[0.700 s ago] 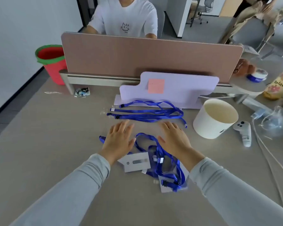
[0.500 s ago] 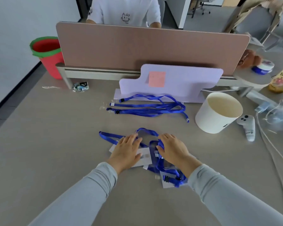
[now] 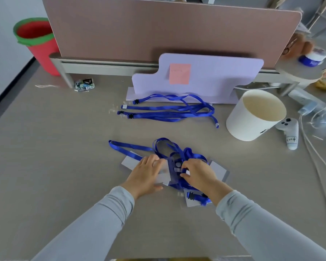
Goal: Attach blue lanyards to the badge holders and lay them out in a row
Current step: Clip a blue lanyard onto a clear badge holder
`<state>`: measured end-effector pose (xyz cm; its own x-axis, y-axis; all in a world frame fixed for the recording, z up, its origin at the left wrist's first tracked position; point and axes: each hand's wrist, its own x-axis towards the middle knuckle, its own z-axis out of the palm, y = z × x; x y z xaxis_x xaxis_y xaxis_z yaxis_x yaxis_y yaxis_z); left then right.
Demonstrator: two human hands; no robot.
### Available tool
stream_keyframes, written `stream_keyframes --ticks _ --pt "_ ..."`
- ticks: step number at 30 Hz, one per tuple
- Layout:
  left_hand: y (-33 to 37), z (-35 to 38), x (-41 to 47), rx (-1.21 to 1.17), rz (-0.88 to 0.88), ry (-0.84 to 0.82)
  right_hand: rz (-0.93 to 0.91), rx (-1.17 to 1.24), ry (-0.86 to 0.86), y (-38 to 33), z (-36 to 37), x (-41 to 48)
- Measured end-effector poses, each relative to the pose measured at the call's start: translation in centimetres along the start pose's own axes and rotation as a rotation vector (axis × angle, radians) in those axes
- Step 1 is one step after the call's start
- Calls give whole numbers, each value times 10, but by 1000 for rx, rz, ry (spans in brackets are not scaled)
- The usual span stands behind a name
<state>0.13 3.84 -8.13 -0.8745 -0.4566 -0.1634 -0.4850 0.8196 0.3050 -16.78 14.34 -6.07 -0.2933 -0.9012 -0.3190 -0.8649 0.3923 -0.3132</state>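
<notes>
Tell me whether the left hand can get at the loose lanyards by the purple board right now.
Probably yes. The left hand rests on a badge holder, and only bare desk lies between it and the loose lanyards; nothing stands in the way.

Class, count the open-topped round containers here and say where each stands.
2. The red plastic bucket with a green rim stands beyond the grey desk's far left corner; the white cylindrical tub stands on the desk at right. The brown divider may hide more.

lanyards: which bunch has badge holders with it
The tangled near bunch, lying over the white badge holders. The straighter far bunch lies apart from them by the purple board.
</notes>
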Motion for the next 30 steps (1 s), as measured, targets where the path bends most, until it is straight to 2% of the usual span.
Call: stream_keyframes --ticks 3,10,17,27,30 --pt "-7 -12 -4 -31 46 122 -36 72 13 -1 -12 -3" --pt "-24 -37 -7 188 267 384 -49 408 -2 -10 -40 -1" --pt "-46 -22 5 336 289 473 -75 618 112 -12 -27 22" --pt "-66 22 21 439 373 638 -243 639 380 0 30 51" --pt "-59 21 18 383 420 686 -289 656 430 2 32 49"
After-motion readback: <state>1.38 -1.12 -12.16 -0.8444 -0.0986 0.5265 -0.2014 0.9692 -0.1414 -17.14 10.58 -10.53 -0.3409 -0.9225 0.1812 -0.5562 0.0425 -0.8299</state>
